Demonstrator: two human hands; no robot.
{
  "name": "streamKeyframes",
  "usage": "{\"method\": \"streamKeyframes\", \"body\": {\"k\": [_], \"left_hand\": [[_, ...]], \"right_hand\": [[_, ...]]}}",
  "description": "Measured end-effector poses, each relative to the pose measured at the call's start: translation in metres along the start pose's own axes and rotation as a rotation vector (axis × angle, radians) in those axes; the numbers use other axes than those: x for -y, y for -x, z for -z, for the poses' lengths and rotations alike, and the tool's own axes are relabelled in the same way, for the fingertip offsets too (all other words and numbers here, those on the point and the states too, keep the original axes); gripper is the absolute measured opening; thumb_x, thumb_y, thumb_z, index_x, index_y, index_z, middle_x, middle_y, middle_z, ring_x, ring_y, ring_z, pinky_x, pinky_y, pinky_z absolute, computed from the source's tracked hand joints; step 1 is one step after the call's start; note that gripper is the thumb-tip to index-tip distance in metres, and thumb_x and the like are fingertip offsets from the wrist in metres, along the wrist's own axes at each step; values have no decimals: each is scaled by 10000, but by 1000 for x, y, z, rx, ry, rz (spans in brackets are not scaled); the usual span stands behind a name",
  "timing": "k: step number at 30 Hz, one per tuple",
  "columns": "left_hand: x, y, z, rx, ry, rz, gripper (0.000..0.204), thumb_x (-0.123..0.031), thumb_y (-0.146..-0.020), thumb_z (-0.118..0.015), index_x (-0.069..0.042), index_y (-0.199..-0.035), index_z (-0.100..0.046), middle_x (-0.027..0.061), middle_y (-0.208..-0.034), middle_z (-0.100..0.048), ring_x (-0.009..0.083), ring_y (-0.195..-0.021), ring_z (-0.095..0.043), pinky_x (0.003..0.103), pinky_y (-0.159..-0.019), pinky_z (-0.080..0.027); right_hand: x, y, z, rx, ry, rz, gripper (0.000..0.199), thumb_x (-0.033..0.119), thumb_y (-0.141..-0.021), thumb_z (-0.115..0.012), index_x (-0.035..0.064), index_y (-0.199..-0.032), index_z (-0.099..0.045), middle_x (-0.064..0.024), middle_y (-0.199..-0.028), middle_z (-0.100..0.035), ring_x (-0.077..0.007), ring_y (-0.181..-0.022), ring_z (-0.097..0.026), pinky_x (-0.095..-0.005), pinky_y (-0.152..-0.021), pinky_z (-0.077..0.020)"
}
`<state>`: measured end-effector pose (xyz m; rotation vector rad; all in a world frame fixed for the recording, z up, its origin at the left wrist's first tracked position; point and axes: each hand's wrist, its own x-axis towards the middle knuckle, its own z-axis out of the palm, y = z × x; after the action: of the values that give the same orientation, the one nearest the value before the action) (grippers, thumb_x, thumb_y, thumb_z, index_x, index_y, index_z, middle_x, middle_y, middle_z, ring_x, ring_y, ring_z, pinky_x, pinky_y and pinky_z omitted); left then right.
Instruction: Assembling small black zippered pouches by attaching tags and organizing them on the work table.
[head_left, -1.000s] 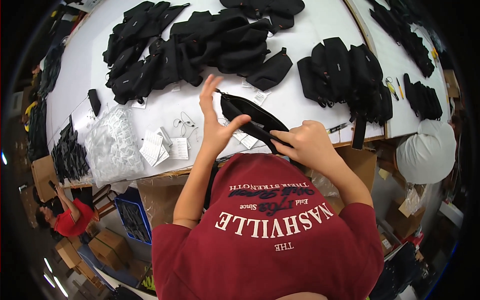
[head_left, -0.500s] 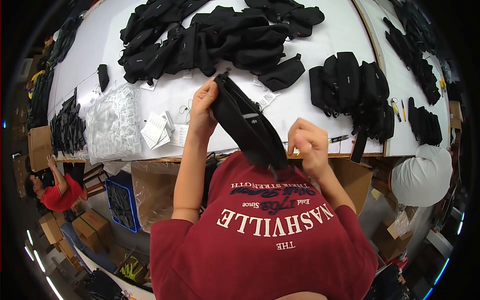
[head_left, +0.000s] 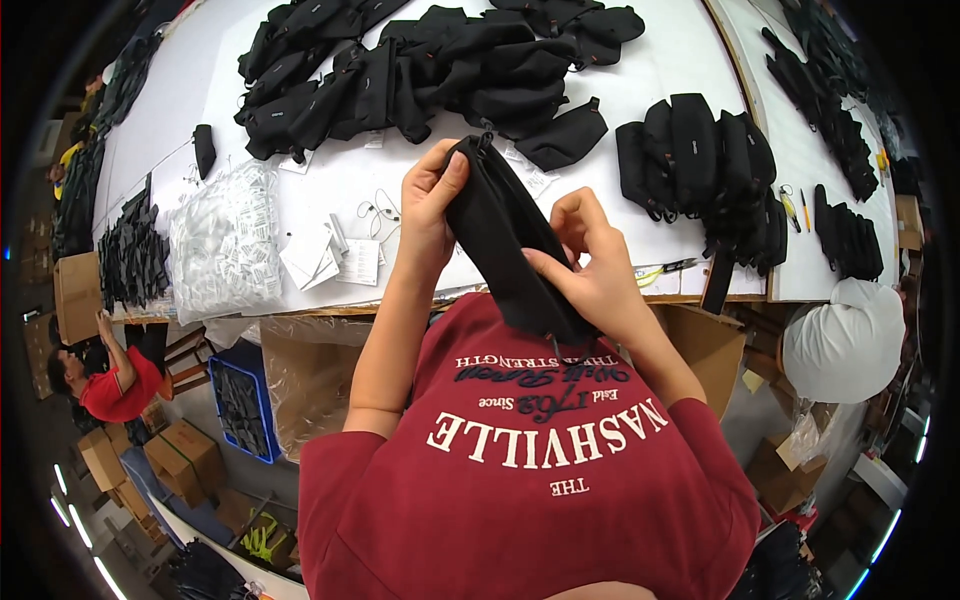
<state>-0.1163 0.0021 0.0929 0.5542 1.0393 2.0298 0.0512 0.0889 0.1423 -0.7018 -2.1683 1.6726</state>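
A long black fabric pouch (head_left: 492, 228) is held up slantwise before my chest, above the table's near edge. Along one side a zip opening shows, with a zip pull at the top end. My left hand (head_left: 430, 205) grips that upper end, thumb on the front. Lower down, my right hand (head_left: 598, 268) pinches the pouch's right edge, its thumb on the near face and the other fingers partly hidden at the opening. Behind it on the white table (head_left: 400, 190) lies a large heap of black pouches (head_left: 470, 80).
More black pouches (head_left: 692, 150) stand bunched at the right. Left of me are a clear plastic bag of white tags (head_left: 225, 245), white cards (head_left: 310, 258) and black straps (head_left: 130, 250). Yellow-handled snips (head_left: 650, 275) lie near the edge. A person in red (head_left: 120, 385) is at far left.
My right hand has moved left and up from beside the pouch and now grips its edge. The pouch has turned, so its inner light label no longer shows.
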Motion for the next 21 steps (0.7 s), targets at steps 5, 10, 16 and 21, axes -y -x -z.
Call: {"method": "streamKeyframes", "body": {"k": [5, 10, 16, 21], "left_hand": [[-2, -4, 6, 97, 82, 108, 196, -179, -914, -572, 0, -992, -598, 22, -834, -632, 59, -721, -589, 176, -660, -465], [-10, -3, -4, 205, -2, 198, 214, -197, -891, -603, -1, -972, -618, 18, -840, -639, 54, -731, -586, 167, -664, -452], [-8, -6, -2, 158, -87, 190, 182, -185, -884, -615, -20, -960, -624, -12, -828, -618, 33, -739, -555, 173, -677, -435], [-23, -33, 22, 96, 5, 60, 169, -204, -913, -573, -36, -916, -582, 17, -812, -624, 71, -683, -591, 188, -616, -473]], "right_hand": [[0, -10, 18, -4, 12, 190, 178, 157, -839, -654, 46, -951, -572, -19, -881, -586, -50, -570, -461, -198, -517, -365], [26, -48, 25, 43, 172, 323, 209, 126, -818, -657, 63, -1011, -607, -24, -962, -645, -100, -577, -528, -210, -518, -394], [29, -46, 25, 36, 368, 490, 102, 87, -780, -673, 60, -862, -618, -35, -752, -602, -162, -543, -523, -268, -520, -428], [37, -26, 17, 351, 226, 390, 98, 19, -743, -697, 35, -824, -645, -35, -705, -573, -146, -592, -508, -247, -501, -386]]}}
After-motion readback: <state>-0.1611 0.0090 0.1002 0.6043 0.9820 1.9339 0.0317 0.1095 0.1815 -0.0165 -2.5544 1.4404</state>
